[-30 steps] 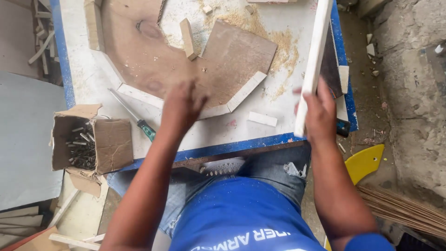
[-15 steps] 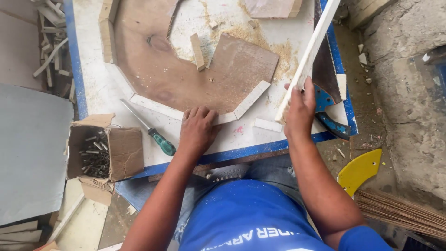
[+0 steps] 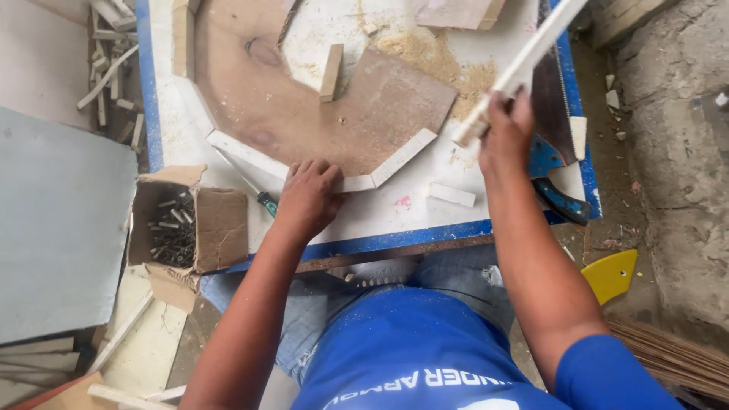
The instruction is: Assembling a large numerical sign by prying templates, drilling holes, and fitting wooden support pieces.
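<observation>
1. Here, the left hand (image 3: 307, 199) lies palm down on the desk (image 3: 395, 220), fingers spread and clamped on nothing, its fingertips touching the white edging strips (image 3: 364, 168) that run along the near rim of the brown board (image 3: 319, 106).
2. The right hand (image 3: 507, 133) is closed around a long white strip (image 3: 524, 64), gripping it near its lower end; the strip rises tilted, up and to the right, clear of the desk top.
3. The brown board lies flat on the white, blue-edged desk; its near side is many-angled and lined with short white pieces set end to end.
4. A small wooden block (image 3: 331, 72) rests on the board, and sawdust (image 3: 448, 68) is heaped just beyond the board's right corner.
5. A short white offcut (image 3: 452, 195) lies loose on the desk between the two hands.
6. A handsaw (image 3: 554, 137) with a blue handle lies along the right edge of the desk, just beside the right hand.
7. A screwdriver (image 3: 254, 190) lies just left of the left hand, partly hidden by it.
8. An open cardboard box (image 3: 190, 228) holding screws sits at the desk's near left corner.
</observation>
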